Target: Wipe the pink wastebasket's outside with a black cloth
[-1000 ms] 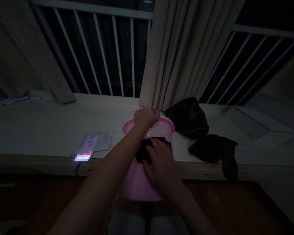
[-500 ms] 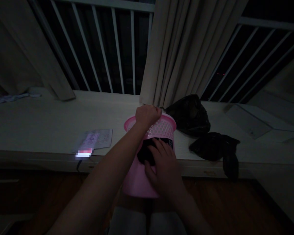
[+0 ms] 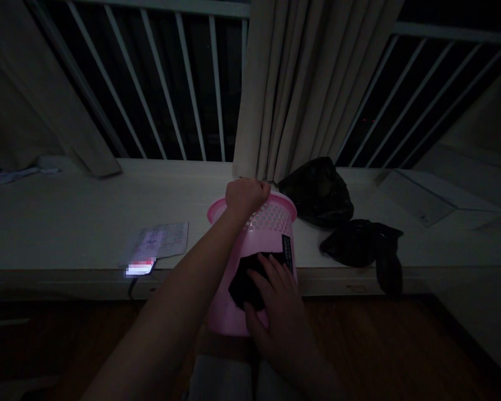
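Observation:
A pink wastebasket (image 3: 217, 314) with a honeycomb-mesh upper band leans in front of me, its rim towards the window. My left hand (image 3: 245, 197) is closed in a fist over that rim; its fingertips are hidden. Against the side of the basket my right hand (image 3: 278, 303) presses a black cloth (image 3: 242, 284), fingers bent a little and spread over it. A narrow black label (image 3: 286, 248) with pale lettering shows beside the cloth.
On the white sill (image 3: 87, 217) lie printed papers (image 3: 162, 239), with a lit phone (image 3: 140, 268) and its cable at the edge. Black plastic bags (image 3: 317, 192) sit right of the basket, near a pale box (image 3: 426, 203). Curtains (image 3: 271, 83) hang before window bars.
My right hand has slid the black cloth down the basket's side, uncovering more pink and more of the label. The left hand keeps its hold on the rim. The view has shifted slightly.

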The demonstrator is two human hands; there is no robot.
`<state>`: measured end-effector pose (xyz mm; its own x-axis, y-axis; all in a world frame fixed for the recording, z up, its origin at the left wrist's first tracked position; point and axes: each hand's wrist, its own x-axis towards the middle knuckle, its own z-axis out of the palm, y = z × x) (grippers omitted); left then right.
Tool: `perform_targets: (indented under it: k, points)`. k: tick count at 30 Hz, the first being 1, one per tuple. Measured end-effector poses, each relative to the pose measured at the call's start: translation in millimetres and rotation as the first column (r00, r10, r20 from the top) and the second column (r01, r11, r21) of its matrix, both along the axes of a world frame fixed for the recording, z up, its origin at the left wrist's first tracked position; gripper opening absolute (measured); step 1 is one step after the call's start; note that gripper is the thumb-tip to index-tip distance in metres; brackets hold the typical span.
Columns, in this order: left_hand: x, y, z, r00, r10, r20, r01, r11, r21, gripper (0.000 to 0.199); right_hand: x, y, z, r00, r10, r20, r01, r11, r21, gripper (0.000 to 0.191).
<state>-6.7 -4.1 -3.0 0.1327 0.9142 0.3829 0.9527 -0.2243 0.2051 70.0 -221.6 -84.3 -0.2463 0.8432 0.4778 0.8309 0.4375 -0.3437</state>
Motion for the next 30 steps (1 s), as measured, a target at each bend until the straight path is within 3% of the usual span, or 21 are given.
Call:
perform_targets:
  k: [6,13,20,30]
  points:
    - [-8.9,-0.4,0.4,0.999,0.047,-0.020,-0.047,0.999,0.006,0.055,2.9,-6.0,-19.8,0.994,-0.103,-0.037,0.104,0.994,0.022,0.054]
    - [-13.3,-0.2,0.6,0.998,0.060,-0.031,-0.060,0.998,-0.002,0.054,4.8,-10.3,-24.0,0.993,-0.106,-0.053,0.105,0.994,-0.018,0.059]
    - [-8.6,0.6,1.1,0.996,0.056,-0.074,-0.056,0.998,0.003,0.055,13.5,-11.6,-38.2,0.966,-0.227,-0.121,0.210,0.968,-0.135,0.092]
    - [-12.3,-0.9,2.3,0.997,0.063,-0.045,-0.063,0.998,-0.011,0.054,7.3,0.0,-19.6,0.968,-0.232,-0.099,0.208,0.955,-0.211,0.125]
